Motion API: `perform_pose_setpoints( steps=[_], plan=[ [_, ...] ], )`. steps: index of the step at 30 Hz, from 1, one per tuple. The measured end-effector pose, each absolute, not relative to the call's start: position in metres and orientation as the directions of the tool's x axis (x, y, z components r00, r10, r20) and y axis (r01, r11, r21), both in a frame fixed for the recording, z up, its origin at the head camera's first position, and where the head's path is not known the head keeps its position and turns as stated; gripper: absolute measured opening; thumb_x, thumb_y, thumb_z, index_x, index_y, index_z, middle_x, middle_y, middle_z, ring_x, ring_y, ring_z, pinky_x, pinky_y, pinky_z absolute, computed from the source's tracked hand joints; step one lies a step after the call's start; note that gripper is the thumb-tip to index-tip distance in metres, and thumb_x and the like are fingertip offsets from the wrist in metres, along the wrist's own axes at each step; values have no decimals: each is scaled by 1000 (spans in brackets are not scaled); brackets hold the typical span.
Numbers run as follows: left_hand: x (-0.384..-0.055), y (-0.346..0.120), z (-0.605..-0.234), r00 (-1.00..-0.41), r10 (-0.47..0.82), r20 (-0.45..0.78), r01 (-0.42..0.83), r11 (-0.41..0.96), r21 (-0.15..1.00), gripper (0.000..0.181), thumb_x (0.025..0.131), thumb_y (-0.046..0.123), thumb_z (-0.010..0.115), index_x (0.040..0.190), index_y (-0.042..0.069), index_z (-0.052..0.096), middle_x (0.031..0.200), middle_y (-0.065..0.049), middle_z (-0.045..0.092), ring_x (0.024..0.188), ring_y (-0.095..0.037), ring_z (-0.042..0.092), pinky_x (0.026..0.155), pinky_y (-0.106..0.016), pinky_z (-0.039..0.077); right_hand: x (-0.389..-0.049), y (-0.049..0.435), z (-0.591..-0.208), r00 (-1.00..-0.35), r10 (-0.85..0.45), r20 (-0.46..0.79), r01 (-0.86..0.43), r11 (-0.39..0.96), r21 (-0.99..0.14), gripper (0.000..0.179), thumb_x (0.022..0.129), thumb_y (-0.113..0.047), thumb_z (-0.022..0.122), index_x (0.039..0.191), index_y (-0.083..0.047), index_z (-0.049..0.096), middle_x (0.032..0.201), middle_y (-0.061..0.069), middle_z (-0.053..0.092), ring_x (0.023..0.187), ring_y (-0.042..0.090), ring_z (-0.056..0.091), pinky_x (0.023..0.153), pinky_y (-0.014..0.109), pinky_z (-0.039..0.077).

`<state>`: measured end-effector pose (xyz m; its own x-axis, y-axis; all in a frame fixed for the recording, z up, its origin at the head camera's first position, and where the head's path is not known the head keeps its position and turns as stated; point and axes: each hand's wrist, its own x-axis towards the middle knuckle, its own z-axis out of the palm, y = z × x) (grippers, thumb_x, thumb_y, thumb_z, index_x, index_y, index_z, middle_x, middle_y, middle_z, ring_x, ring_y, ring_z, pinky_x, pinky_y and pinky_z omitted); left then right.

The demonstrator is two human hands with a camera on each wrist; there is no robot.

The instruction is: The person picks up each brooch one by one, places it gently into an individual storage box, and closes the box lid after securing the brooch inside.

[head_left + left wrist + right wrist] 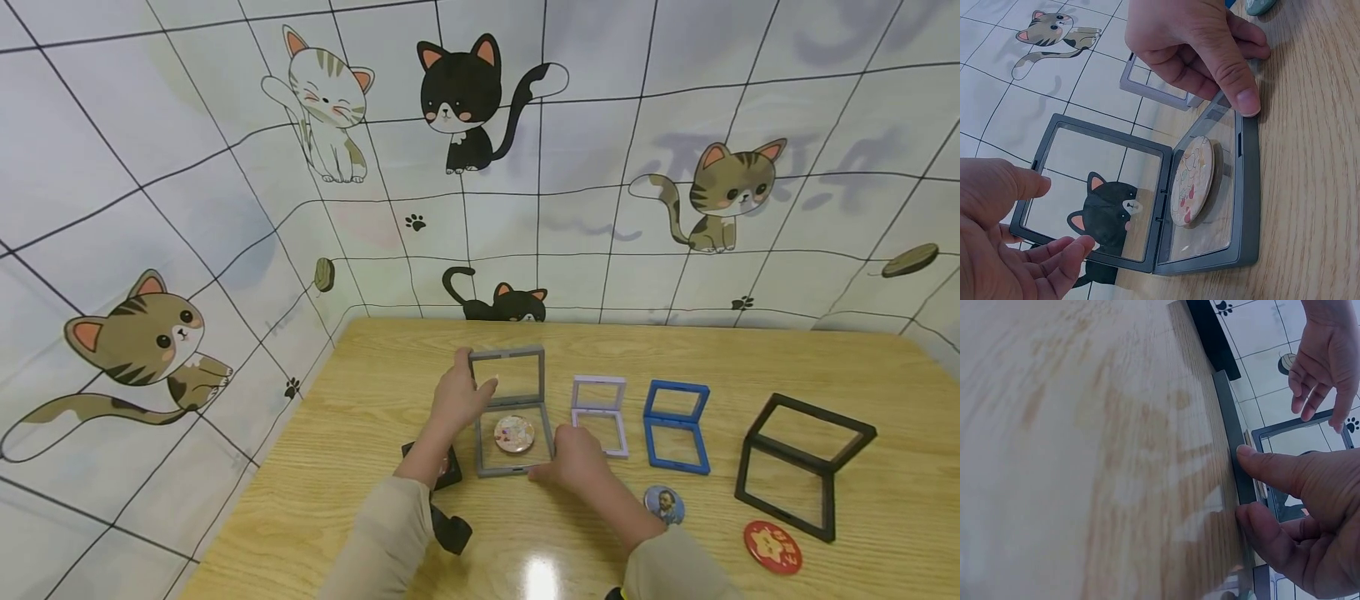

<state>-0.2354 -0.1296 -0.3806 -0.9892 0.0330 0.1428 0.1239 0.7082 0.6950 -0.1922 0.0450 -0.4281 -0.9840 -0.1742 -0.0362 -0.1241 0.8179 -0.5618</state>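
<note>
A grey display frame [502,472] stands unfolded on the table, its lid raised and its base flat, with clear film in both halves. On the base film lies a round badge [514,434] with a pale, colourful print. My left hand [457,402] holds the raised lid by its left edge, thumb [1032,182] on the front side. My right hand [581,458] grips the base at its near right corner, the thumb [1266,464] on the front rim. Some fingertips are hidden behind the frame.
To the right stand unfolded lilac [622,433], blue [678,468] and black [791,451] frames. Nearer lie a blue portrait badge [664,505] and a red badge [772,547]. A small black frame [450,473] is partly hidden under my left forearm. A cat-print cloth [585,167] hangs behind the table.
</note>
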Motion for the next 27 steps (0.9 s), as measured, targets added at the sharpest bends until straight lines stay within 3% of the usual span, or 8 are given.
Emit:
perform_pose_setpoints(
  steps=[9,13,17,20,27],
  plan=[
    [-227,-129,-376,-990,-4,138,102,656,747,48,89,31,55,118,-5,42,61,-5,52,44,-11,41,41,-23,32,-192,45,-430,-986,-168,-18,-129,818,-560,46,55,-28,85,56,-6,45,52,2,43,49,14,37,44,26,31],
    [-224,-129,-375,-992,-39,117,66,630,774,49,91,37,51,112,-7,48,58,-4,54,46,-10,47,41,-22,35,-193,44,-431,-986,-168,-15,-131,818,-560,45,55,-28,85,56,-6,46,52,2,44,50,14,37,44,27,31],
    [-221,-130,-374,-997,-51,61,19,589,808,49,91,40,49,109,-6,49,63,-11,61,52,-21,60,43,-23,40,-193,45,-430,-986,-168,-8,-134,816,-562,44,54,-28,85,57,-6,47,53,2,45,50,14,39,45,27,32],
    [-218,-131,-375,-999,-49,6,-21,538,843,44,91,39,50,104,-3,50,64,-15,63,55,-27,63,44,-25,44,-192,45,-429,-986,-167,-7,-134,811,-570,44,54,-27,85,57,-6,47,53,2,45,50,14,38,45,27,31],
    [-207,-135,-382,-999,2,-51,-45,456,889,28,91,28,53,93,0,50,56,-7,56,53,-29,61,53,-36,52,-192,47,-427,-986,-169,-6,-133,798,-588,45,55,-26,85,58,-6,45,54,1,42,50,14,35,45,26,29]
  ],
)
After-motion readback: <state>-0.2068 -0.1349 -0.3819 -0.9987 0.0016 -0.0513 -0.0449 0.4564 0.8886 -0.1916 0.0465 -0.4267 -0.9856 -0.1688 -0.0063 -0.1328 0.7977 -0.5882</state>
